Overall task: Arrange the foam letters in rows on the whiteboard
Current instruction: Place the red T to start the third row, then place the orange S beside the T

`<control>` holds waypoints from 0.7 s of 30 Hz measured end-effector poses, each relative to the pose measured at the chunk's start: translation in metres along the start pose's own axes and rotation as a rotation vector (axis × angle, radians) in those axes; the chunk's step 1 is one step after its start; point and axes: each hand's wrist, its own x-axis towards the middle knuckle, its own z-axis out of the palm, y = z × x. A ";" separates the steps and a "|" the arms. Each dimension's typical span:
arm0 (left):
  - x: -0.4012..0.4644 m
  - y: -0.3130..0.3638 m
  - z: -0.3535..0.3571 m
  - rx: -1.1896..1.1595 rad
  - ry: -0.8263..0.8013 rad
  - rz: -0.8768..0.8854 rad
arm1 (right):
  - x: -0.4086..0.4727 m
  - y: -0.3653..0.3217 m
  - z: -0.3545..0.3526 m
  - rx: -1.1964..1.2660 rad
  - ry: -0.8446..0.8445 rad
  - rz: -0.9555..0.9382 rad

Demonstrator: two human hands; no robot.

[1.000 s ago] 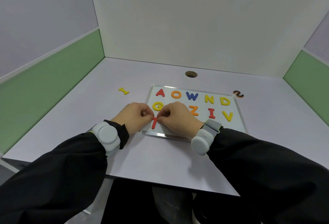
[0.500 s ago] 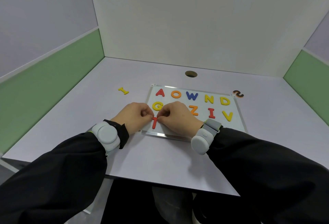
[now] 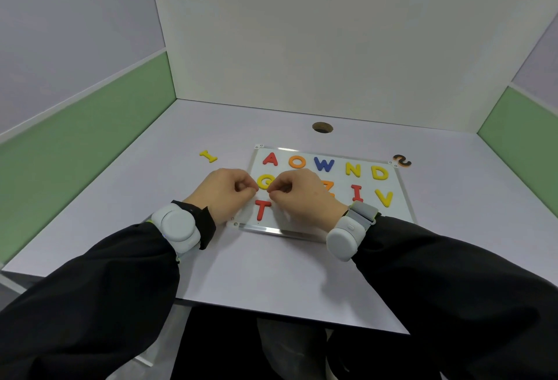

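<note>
**Red T down, two letters left off the board**

Both hands hover with fingers curled, holding nothing: left hand (image 3: 225, 191) and right hand (image 3: 297, 194), fingertips just above the T (image 3: 262, 209), which lies upright at the board's (image 3: 401, 213) 7 o'clock corner. The yellow I (image 3: 208, 156) lies off the board at 10 o'clock from the left hand, its long axis slanted, nearer that hand. An orange piece (image 3: 402, 161) sits at the board's 1 o'clock corner, nearer the right. Nothing blocks either reach.
</note>
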 end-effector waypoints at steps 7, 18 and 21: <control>0.019 0.017 -0.010 0.000 0.022 0.034 | 0.005 0.010 -0.029 0.039 0.112 0.025; 0.066 0.073 0.026 0.034 -0.042 0.133 | -0.001 0.068 -0.083 -0.005 0.263 0.172; 0.083 0.092 0.043 0.062 -0.083 0.150 | -0.003 0.087 -0.099 -0.016 0.289 0.215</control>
